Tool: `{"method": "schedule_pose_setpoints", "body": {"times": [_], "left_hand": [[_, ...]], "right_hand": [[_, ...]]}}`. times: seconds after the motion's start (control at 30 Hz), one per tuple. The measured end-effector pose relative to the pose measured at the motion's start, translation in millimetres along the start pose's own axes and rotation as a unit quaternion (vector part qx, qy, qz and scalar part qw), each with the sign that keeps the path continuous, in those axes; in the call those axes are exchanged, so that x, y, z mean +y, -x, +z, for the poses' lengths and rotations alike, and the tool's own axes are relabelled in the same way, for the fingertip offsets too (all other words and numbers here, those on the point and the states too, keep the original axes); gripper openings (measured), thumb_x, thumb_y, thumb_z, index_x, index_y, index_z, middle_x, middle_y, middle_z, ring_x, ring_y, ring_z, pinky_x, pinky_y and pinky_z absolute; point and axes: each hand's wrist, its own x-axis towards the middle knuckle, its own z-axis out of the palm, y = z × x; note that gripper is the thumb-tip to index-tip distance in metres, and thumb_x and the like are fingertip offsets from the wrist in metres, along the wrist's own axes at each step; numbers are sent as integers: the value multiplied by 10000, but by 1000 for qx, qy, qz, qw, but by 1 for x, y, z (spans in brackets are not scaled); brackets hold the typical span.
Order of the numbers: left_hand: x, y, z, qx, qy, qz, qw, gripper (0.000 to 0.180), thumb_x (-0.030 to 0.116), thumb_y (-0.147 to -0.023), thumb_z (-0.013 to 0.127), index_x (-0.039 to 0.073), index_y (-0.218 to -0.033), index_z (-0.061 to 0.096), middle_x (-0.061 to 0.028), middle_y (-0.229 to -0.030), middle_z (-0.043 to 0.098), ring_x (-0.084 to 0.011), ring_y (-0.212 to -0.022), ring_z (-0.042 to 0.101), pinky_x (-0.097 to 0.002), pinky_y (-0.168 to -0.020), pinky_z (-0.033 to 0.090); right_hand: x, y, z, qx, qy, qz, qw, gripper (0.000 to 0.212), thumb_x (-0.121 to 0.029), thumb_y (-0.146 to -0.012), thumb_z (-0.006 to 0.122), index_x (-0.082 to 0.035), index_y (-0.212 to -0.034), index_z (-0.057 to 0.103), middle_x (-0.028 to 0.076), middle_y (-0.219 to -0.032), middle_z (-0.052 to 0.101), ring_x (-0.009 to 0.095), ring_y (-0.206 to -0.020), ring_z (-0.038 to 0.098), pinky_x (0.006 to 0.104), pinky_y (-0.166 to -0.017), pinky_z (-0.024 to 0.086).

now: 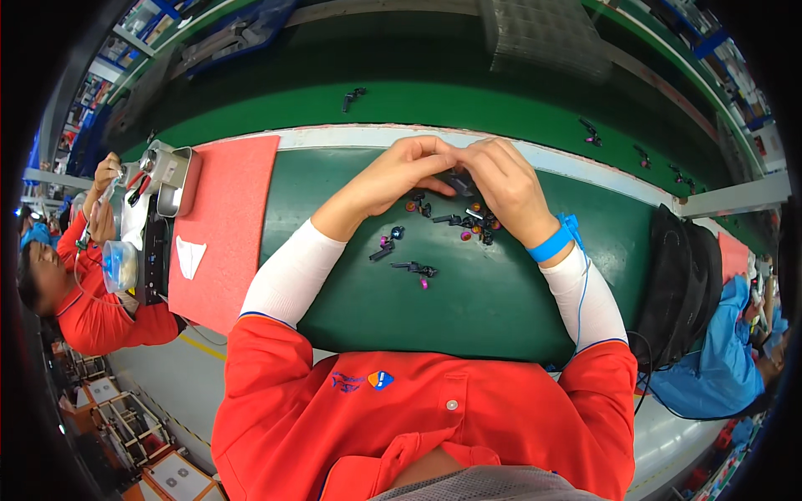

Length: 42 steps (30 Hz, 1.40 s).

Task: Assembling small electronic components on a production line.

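Observation:
My left hand [399,171] and my right hand [501,182] meet at the far edge of the green mat [468,292]. Together they pinch a small black part [458,179] between the fingertips. Below the hands lies a scatter of small black, orange, blue and magenta parts [468,221]. A black piece with a blue cap [388,242] and a black piece with a magenta tip [418,270] lie nearer to me. A blue wrist strap [551,242] with a coiled cord circles my right wrist.
A red mat [230,225] with a white scrap [189,255] lies to the left, beside a metal tin [171,175]. A person in red [100,309] works at the left, another in blue [718,367] at the right. The green conveyor belt [434,104] carries single black parts.

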Motion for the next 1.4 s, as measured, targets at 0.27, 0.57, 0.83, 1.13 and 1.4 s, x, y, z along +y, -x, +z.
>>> {"method": "schedule_pose_setpoints", "body": {"times": [0.27,0.57,0.83,1.13,1.4], "left_hand": [[-6,-2,17,140,-320,195,917,219,142,-939,555,-19,-1082,595,-87,-1122,580,-161,-1006,584,-285,-849,510],[-2,-3,6,48,17,12,999,275,128,-921,586,-20,-1152,591,-91,-1076,632,-145,-947,619,-269,-852,508],[-12,-4,8,74,-61,73,993,276,57,-880,627,-36,-1138,590,-95,-1046,644,-147,-919,633,-275,-841,522],[-14,-5,11,102,-140,124,977,276,1,-863,625,-64,-1127,579,-109,-1035,639,-177,-933,641,-291,-809,547],[-13,-5,7,81,-79,116,987,269,-7,-865,616,-62,-1123,561,-132,-1042,634,-196,-935,650,-304,-820,557]], "right_hand": [[-9,3,6,19,-139,255,957,127,19,-819,635,8,-940,598,86,-830,625,152,-728,611,267,-674,485],[-4,4,5,69,-174,299,936,117,-7,-820,656,13,-915,591,58,-819,647,108,-717,601,241,-666,483],[-11,2,4,68,-45,268,960,123,-16,-797,674,6,-889,594,72,-781,631,126,-666,584,248,-623,472],[-10,1,-4,6,-188,398,898,135,-88,-840,669,6,-890,586,39,-782,627,97,-605,518,247,-554,420],[-3,0,-11,-27,-481,507,715,151,-158,-865,659,-41,-932,591,7,-779,639,32,-623,483,179,-526,336]]}}
